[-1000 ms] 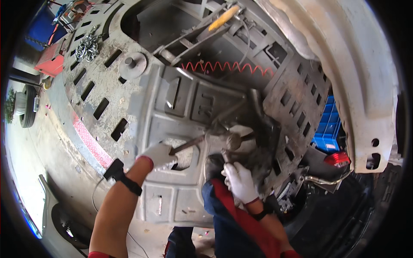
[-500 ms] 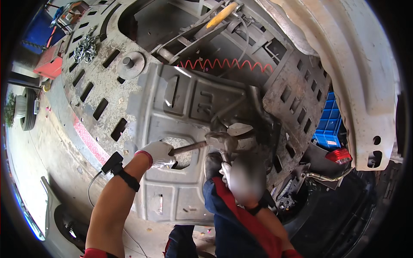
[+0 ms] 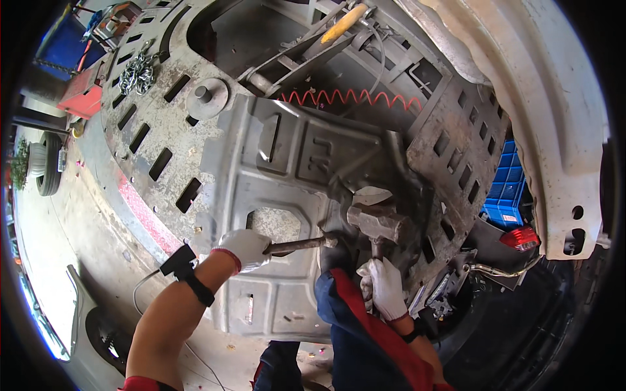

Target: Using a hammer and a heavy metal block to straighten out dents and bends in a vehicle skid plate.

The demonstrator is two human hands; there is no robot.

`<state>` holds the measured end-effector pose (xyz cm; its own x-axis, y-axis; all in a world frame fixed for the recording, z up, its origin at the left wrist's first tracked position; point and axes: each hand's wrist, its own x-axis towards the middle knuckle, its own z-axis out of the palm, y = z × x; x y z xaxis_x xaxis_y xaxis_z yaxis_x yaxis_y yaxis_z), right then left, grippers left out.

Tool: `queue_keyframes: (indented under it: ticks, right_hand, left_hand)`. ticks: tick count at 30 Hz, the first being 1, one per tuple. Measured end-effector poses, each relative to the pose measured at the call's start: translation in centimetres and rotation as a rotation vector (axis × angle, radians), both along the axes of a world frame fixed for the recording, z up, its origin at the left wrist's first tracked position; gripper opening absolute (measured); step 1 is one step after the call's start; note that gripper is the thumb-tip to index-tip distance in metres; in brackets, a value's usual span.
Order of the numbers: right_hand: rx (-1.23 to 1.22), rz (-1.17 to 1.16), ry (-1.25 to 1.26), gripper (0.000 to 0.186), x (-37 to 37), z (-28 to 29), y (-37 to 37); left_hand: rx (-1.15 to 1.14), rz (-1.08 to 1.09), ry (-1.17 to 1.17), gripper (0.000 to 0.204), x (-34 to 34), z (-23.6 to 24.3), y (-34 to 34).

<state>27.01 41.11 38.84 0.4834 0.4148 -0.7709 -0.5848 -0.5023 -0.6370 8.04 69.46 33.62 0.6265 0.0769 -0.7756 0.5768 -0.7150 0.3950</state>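
Observation:
A pressed grey metal panel [image 3: 257, 189] with ribs, openings and a buckled right part lies on a slotted steel bench [image 3: 160, 124]. My gloved left hand [image 3: 246, 249] grips a metal bar [image 3: 295, 245] crossing the panel, its far end by my leg. My gloved right hand [image 3: 383, 287] is closed on the handle of a heavy hammer [image 3: 377, 221], whose head is over the creased area. My leg [image 3: 345, 300], in dark blue trousers with red, rests on the panel between my hands, the foot partly hidden.
Around the bench are a chain [image 3: 135, 73], a red coiled hose [image 3: 352, 100], a yellow cylinder [image 3: 342, 23], a red box [image 3: 78, 94], a tyre [image 3: 51, 179] and blue crates [image 3: 505, 186]. A large body panel [image 3: 541, 78] stands at right, near a red lamp [image 3: 518, 239].
The hammer head has moved right and slightly down. The bar in my left hand has shifted right and its far end has dropped toward my leg. My right hand is lower and further right.

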Motion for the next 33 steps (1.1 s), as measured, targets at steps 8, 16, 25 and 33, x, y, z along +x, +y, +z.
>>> queue_keyframes:
  ticks: [8,16,25,33]
  right_hand:
    - [-0.096,0.065,-0.097,0.03,0.2,3.2,-0.3]
    - [0.197,0.069,-0.224,0.03,-0.8,5.8,-2.4]
    - [-0.058,-0.097,-0.045,0.039,-0.2,-3.2,-0.7]
    - [0.01,-0.081,-0.184,0.045,0.2,1.2,-1.9]
  left_hand:
    - [-0.046,0.078,0.035,0.044,-1.1,-1.2,-0.5]
    - [-0.092,0.126,0.034,0.044,-1.4,-1.2,0.7]
    - [-0.05,0.17,-0.033,0.04,-2.1,-1.8,-1.0]
    - [-0.089,0.125,-0.034,0.044,-2.0,-1.5,-2.0]
